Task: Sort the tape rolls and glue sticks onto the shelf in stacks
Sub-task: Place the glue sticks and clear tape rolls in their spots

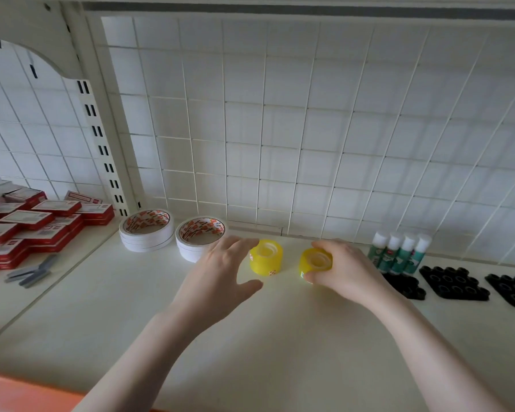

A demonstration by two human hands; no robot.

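Two stacks of white tape rolls stand at the back of the cream shelf [250, 337], one at the left [146, 230] and one beside it [201, 237]. Two stacks of small yellow tape rolls sit mid-shelf. My left hand [223, 275] hovers with fingers spread just left of the left yellow stack [265, 258], fingertips near its top. My right hand [344, 269] grips the right yellow stack [315, 260], which is tilted. Several green glue sticks [399, 254] with white caps stand upright at the right.
Red and white boxes [36, 227] are piled on the neighbouring shelf at the left, with grey staple strips [33, 272] in front. Black moulded trays [455, 282] lie at the right. A white wire grid [309, 129] backs the shelf. An orange edge [18, 394] runs along the front.
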